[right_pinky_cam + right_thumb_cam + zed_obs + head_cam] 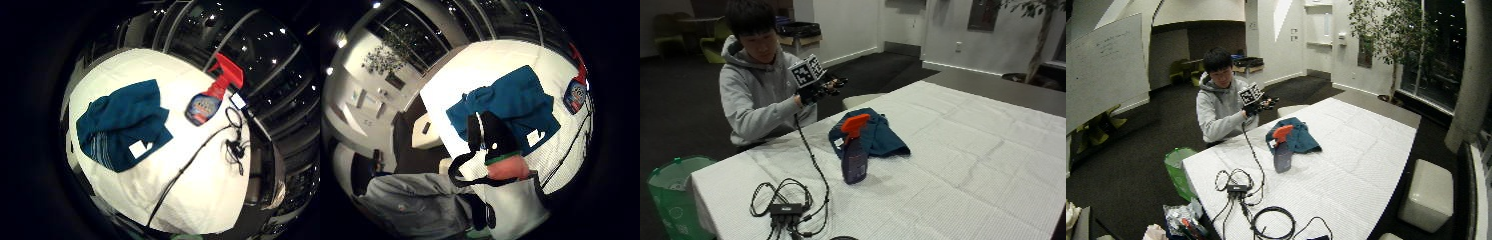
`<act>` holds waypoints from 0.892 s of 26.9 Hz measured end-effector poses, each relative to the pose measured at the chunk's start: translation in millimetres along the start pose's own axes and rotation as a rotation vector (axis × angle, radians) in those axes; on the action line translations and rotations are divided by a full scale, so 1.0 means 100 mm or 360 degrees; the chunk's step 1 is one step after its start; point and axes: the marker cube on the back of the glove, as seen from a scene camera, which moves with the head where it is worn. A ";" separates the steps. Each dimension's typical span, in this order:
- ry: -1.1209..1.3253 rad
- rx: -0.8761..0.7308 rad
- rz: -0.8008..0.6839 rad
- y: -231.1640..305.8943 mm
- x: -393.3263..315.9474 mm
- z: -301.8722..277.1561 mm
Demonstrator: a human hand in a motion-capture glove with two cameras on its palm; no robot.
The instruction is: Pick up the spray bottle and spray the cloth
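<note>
While the gloved right hand (818, 87) hangs raised in front of the person's chest in the outside view, it grips nothing, and whether its fingers are straight or curled cannot be told from here. The spray bottle (854, 150) stands upright on the white table (973, 150), its long axis vertical and its orange trigger head on top. Taking the bottle as landmark, the blue cloth (873, 135) lies bunched just behind it, toward the person, and the hand is beyond the cloth and well above it. A cable box (785, 207) with looped wires lies near the bottle on the table's near corner.

From the wide outside view the same line holds: right hand (1256, 104), cloth (1295, 137), then spray bottle (1280, 150), running away from the person.

Across the little finger side palm view, the cloth (122, 125) and the bottle (210, 97) both sit far from the palm, well apart from each other on the table (200, 190).

Across the thumb side palm view, the cloth (512, 107) lies under the palm's outlook and the bottle (576, 90) sits at the far rim.

By my judgement, the reach must pass over the cloth and descend to wrap the bottle's neck from the person's side.
</note>
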 end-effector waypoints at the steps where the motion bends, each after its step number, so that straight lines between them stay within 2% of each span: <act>1: -0.0001 -0.0002 0.0001 0.00 0.00 0.00; 13: 0.0019 0.0043 -0.0010 0.04 0.00 -0.03; 24: -0.0078 0.0211 0.0135 0.32 0.41 -0.11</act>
